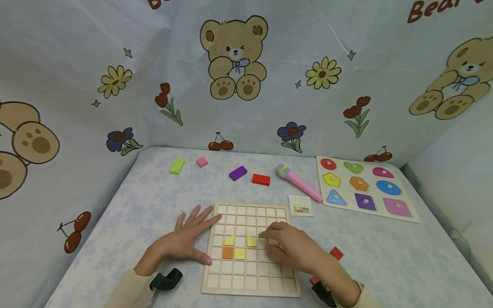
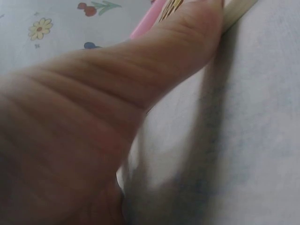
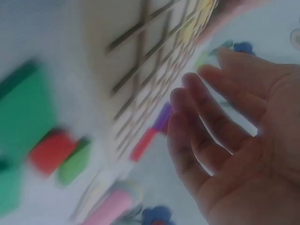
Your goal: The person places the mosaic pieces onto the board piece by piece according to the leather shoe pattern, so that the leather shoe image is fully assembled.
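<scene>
A wooden grid board [image 1: 251, 269] lies flat on the table in the head view. Three yellow tiles [image 1: 240, 254] and one orange tile [image 1: 228, 253] sit in its cells, left of the middle. My left hand [image 1: 186, 239] is spread at the board's left side, fingertip and thumb on its edge. Over the right half of the board hovers my right hand [image 1: 290, 246], its fingers loosely bent. In the right wrist view the fingers [image 3: 206, 136] are apart with nothing between them. Part of the board is hidden beneath this hand.
Behind the board lie a green block [image 1: 177, 166], a small pink block [image 1: 202, 162], a purple block [image 1: 238, 173] and a red block [image 1: 261, 179]. A toy microphone [image 1: 300, 182], a pattern card [image 1: 301, 206] and a shape puzzle [image 1: 369, 184] are at right. Several blocks [image 3: 52, 151] lie near my right forearm.
</scene>
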A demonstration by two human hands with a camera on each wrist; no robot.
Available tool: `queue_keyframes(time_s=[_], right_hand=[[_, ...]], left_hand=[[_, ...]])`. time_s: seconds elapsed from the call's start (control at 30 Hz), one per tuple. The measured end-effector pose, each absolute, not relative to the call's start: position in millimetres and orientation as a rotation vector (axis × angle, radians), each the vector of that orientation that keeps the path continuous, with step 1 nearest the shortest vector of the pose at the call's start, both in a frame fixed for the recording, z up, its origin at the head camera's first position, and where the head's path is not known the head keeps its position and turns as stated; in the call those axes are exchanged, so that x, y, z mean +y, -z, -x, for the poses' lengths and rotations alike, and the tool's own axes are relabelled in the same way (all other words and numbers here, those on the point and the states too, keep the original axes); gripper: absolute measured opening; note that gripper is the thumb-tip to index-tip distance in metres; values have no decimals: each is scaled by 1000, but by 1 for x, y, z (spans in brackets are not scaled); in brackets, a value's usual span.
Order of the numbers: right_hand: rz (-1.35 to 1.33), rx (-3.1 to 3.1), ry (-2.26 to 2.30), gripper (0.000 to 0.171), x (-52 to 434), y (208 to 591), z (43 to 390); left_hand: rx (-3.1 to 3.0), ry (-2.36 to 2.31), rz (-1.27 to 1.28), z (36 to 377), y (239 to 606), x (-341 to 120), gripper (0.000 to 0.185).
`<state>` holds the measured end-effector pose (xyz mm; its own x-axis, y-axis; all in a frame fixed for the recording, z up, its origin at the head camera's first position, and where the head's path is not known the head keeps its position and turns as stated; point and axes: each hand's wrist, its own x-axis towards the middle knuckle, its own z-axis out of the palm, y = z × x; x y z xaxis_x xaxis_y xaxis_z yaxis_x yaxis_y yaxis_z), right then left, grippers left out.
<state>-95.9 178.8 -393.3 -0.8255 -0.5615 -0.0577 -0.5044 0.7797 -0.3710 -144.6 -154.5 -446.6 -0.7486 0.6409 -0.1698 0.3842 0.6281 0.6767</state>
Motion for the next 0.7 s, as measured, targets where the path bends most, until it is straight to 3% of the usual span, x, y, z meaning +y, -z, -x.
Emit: queue_keyframes(time_s=[0.37,0.7], right_hand=[[276,2895,411,41,240,401,97],[236,2834,483,28,248,407,100]], left_hand=[[2458,-891,-812,144,450,-156,115],[2461,-877,-804,145,450,-155,115]])
